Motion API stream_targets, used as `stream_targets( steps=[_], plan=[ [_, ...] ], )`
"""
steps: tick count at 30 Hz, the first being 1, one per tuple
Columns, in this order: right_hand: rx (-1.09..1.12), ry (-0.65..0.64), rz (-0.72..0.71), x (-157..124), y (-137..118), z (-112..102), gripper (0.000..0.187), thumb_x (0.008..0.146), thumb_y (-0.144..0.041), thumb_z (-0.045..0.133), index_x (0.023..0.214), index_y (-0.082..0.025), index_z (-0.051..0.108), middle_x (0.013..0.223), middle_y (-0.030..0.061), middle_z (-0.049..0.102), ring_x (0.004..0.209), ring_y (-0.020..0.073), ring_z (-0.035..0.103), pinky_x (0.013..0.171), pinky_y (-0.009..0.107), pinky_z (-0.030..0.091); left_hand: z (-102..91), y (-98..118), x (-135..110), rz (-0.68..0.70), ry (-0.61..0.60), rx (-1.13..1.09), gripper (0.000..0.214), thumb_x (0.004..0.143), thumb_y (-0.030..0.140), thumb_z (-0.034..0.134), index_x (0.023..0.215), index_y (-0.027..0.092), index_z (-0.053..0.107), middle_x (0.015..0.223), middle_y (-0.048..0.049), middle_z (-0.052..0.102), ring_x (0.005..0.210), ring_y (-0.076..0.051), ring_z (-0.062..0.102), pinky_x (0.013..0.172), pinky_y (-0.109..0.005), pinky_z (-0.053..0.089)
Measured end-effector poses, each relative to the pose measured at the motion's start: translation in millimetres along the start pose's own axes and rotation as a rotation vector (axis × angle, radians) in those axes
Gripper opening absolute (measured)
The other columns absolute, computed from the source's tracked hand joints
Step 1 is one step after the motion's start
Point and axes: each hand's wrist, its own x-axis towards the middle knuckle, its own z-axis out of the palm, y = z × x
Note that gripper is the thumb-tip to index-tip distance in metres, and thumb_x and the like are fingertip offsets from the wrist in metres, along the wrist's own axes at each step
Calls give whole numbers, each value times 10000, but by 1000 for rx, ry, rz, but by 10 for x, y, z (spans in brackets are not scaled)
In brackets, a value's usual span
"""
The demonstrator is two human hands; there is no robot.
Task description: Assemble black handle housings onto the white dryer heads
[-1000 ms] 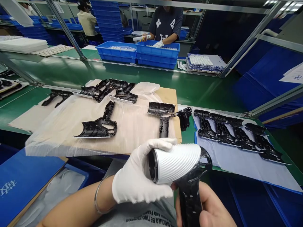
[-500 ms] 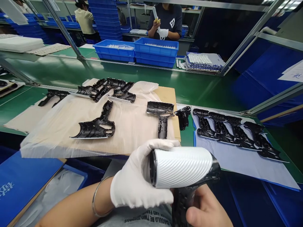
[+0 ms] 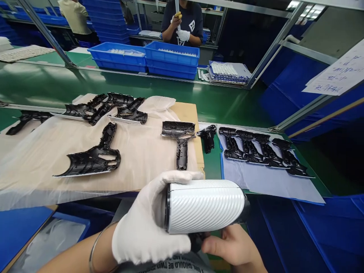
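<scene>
My left hand (image 3: 146, 223), in a white glove, is closed around the left end of a gun-shaped housing (image 3: 206, 206). This housing has a white barrel with slanted ribs, a black rim and a black right end. Its white top face, with a thin seam, is turned up toward me. My bare right hand (image 3: 234, 246) grips the black handle under the barrel; most of that handle is hidden. Just beyond my hands lies an open black shell half (image 3: 182, 146) with its inside up. Another black shell half (image 3: 93, 155) rests to the left on the film-covered board (image 3: 142, 151).
More black shell halves (image 3: 122, 110) lie at the board's back. A small black part (image 3: 209, 136) sits right of it, then several shells (image 3: 250, 146) on a white sheet (image 3: 256, 182). Blue bins (image 3: 172, 60) stand beyond the metal frame (image 3: 264, 41); a co-worker (image 3: 184, 26) is behind them.
The housing has rolled and tipped so more of its white top shows, and its handle has swung out of sight beneath. My view has turned to the right.
</scene>
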Motion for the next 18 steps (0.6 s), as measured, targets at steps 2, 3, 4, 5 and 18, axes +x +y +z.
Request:
stream_targets(
  steps=[2,3,4,5,18],
  plan=[
    [-21,-14,-48,32,-41,3,490,828,-613,704,997,-155,744,833,105,717,879,279,656,862,402,523,-1,-3,-9,-3,-9,7,700,526,47,910,1134,311,684,1312,-60,687,1210,-290,651,987,-343,539],
    [-33,-17,-71,46,-60,4,487,841,-605,695,1030,-159,749,851,107,728,929,287,661,898,409,517,-2,-6,-14,-3,-15,15,704,528,47,908,1137,317,682,1315,-54,686,1216,-288,647,993,-344,535],
    [-42,-16,-94,57,-75,2,476,855,-589,689,1056,-163,753,878,110,740,970,291,665,923,409,513,-3,-10,-20,-1,-20,25,715,525,38,904,1141,324,679,1317,-48,684,1219,-286,645,998,-347,532],
    [-56,-11,-123,63,-81,-2,457,865,-569,687,1068,-166,758,914,113,752,997,291,669,939,405,513,-3,-15,-25,-3,-24,38,729,520,21,898,1142,331,678,1317,-40,684,1218,-282,645,1001,-349,530],
    [-183,-71,-211,-11,211,-195,540,959,-446,581,1482,-395,456,1537,13,469,1435,235,402,1195,389,303,-22,-135,3,11,-74,52,777,428,-12,894,1114,274,666,1327,-75,675,1265,-379,593,1109,-536,428]
  ],
)
